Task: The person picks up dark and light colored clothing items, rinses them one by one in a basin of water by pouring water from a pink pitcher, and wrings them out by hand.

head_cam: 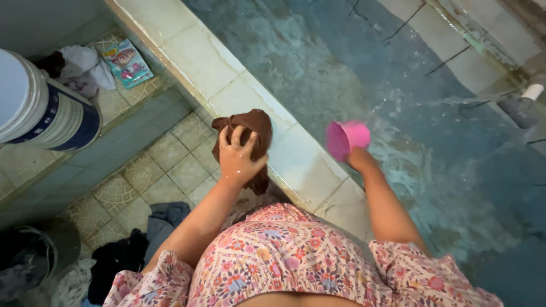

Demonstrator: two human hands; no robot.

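My left hand (238, 156) presses down on a wet brown cloth (250, 126) that lies bunched on the tiled rim (239, 85) of a water basin and hangs over its near edge. My right hand (359, 158) holds a pink plastic scoop cup (347, 138) tilted just above the water (409, 102) inside the basin. The fingers on the cup are mostly hidden behind it. I wear a floral dress.
A white and blue bucket (40, 111) stands on a tiled ledge at the left, with a detergent packet (126, 61) and a crumpled pale cloth (82, 68) behind it. Dark clothes (131, 250) lie piled on the tiled floor. A grey pipe (520, 105) sticks out at the right.
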